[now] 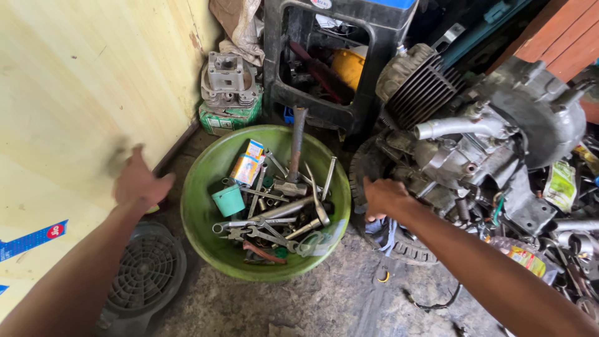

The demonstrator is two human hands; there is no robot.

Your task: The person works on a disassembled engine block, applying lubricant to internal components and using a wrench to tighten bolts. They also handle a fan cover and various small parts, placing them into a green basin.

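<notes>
Green basin (206, 206) of tools sits between open, empty left hand (138, 182) and right hand (384, 196) resting on a tyre (365, 165), its grip unclear.

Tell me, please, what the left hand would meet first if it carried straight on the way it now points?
Most likely the yellow wall: the left hand points up and away, fingers spread, close beside it, though depth is hard to judge.

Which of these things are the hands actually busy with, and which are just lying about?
In hand:
right hand resting on the engine
left hand raised beside the green basin of tools

Lying about:
grey fan cover
black crate
plastic bottle
</notes>
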